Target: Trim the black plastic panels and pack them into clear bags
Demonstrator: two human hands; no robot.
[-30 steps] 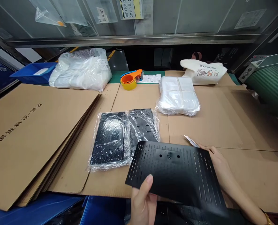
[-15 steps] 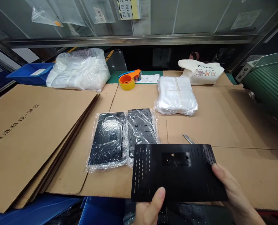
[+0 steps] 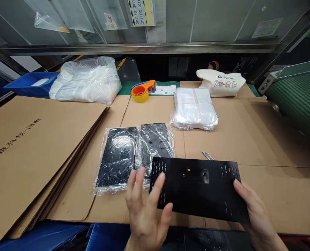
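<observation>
Hands (image 3: 146, 216) (image 3: 256, 211) flank a black panel (image 3: 196, 197) partly hiding a bagged part (image 3: 155, 143).

Brown cardboard (image 3: 282, 198) covers most of the surface, with a green mat (image 3: 126, 88) showing along the far edge. Flattened boxes (image 3: 47, 139) lie stacked at left. Two wrapped black panels (image 3: 119, 153) lie side by side near the middle. Farther right sits a bundle of clear bags (image 3: 194, 108). An orange tape dispenser (image 3: 141, 91), printed paper (image 3: 166, 90) and a white pouch (image 3: 220, 83) line the far side.

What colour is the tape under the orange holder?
Yellow tape, seen best in the head view.
</observation>
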